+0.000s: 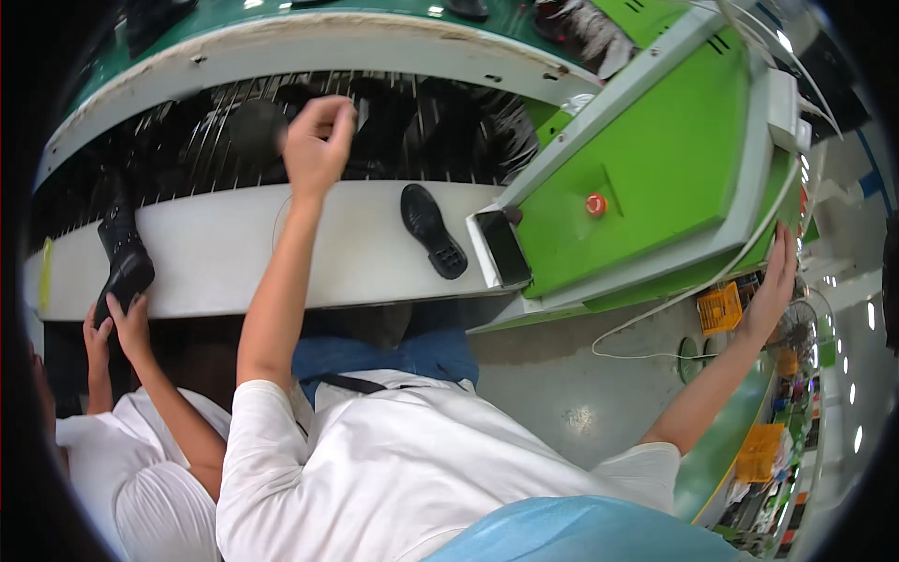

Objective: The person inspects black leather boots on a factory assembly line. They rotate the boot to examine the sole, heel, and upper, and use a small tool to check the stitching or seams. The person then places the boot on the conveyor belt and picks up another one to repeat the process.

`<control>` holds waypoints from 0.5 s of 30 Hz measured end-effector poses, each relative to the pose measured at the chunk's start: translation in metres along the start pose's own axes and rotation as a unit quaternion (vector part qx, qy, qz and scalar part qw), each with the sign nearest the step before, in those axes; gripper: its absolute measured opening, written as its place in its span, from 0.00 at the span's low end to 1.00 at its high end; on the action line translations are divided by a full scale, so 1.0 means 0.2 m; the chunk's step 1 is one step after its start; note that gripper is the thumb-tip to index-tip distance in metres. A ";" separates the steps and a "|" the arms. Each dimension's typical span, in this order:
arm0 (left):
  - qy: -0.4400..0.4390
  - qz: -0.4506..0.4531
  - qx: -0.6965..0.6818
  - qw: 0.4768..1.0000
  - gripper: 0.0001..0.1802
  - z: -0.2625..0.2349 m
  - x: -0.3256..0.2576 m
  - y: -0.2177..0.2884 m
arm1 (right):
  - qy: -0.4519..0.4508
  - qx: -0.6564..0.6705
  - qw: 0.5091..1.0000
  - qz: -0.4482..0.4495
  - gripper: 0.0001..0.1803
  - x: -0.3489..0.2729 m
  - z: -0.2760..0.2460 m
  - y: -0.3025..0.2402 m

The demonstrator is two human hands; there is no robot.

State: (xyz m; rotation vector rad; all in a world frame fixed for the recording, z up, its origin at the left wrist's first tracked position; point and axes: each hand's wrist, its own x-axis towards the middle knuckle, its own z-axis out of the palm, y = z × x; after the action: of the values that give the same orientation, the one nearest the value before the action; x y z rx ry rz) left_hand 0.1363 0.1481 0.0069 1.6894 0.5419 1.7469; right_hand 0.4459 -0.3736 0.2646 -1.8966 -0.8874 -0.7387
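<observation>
My left hand (320, 145) is raised over the far edge of the white ledge (234, 244), in front of a dark rack of rods. Its fingers are curled in; whether they hold anything cannot be made out. A blurred dark round shape (257, 131) shows just left of them. Out to the right, my right hand (773, 281) has its fingers stretched out flat, beside the edge of the green machine housing (646, 159). A black shoe sole (431, 229) lies tread up on the ledge between my two arms.
At left, a co-worker's hands (126, 323) hold a black boot (122, 248) over the ledge. A phone (503, 245) rests by the housing, which bears a red button (596, 204). A white cable (693, 290) hangs near my right arm. Yellow crates (719, 307) stand beyond.
</observation>
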 end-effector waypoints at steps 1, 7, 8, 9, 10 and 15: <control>-0.039 -0.062 -0.002 0.997 0.06 -0.01 -0.10 -0.07 | 0.024 0.023 0.999 -0.013 0.32 -0.10 0.05 -0.07; -0.209 -0.133 0.153 0.957 0.11 -0.05 -0.39 -0.24 | -0.073 0.146 0.962 -0.217 0.14 -0.85 0.59 -0.39; -0.209 -0.135 0.164 0.955 0.11 -0.07 -0.39 -0.25 | -0.132 0.153 0.963 -0.180 0.21 -0.95 0.78 -0.46; -0.211 -0.138 0.169 0.953 0.12 -0.07 -0.41 -0.26 | -0.210 0.119 0.964 -0.115 0.30 -1.05 0.93 -0.51; -0.211 -0.143 0.169 0.952 0.12 -0.07 -0.42 -0.26 | -0.279 0.138 0.949 -0.060 0.36 -1.12 1.10 -0.49; -0.234 -0.166 0.188 0.939 0.13 -0.08 -0.44 -0.28 | -0.369 -0.040 0.922 -0.111 0.39 -1.41 1.54 -0.34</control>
State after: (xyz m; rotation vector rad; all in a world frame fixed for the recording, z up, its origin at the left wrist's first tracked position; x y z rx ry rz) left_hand 0.1262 0.1293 -0.0965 2.0464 0.9119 0.9955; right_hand 0.2732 -0.1534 -0.0531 -2.2020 -1.5730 -0.1552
